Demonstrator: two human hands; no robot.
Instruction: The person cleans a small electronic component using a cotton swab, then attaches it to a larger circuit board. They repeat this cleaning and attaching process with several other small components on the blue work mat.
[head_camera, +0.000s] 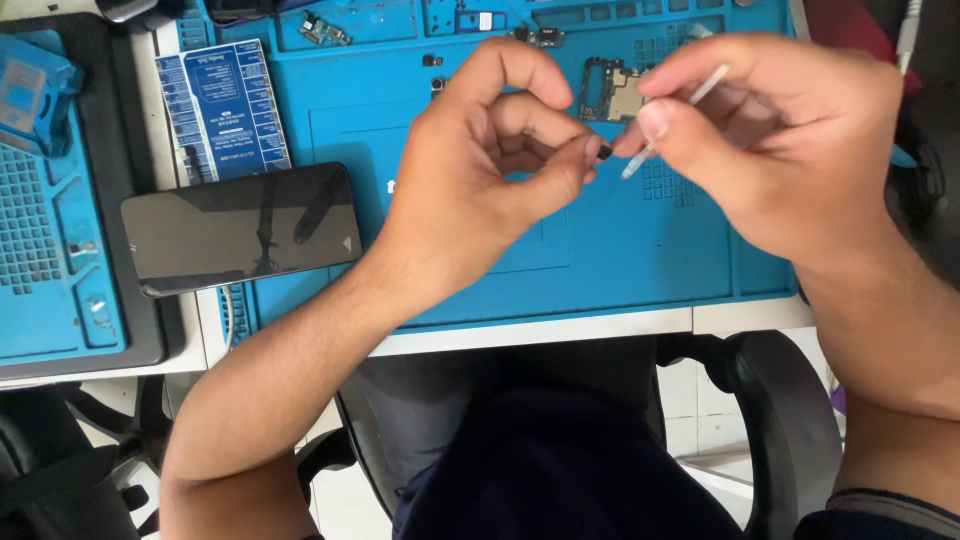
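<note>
While our left hand (480, 170) is pinching a tiny dark part (604, 152) in a closed grip above the blue mat (600, 260) on the desk, our right hand (780, 140) is gripping a thin white stick (680, 112) and bringing its tip beside that part. We are judging that a slip could be dropping the part among the loose circuit board (612, 92) pieces.
</note>
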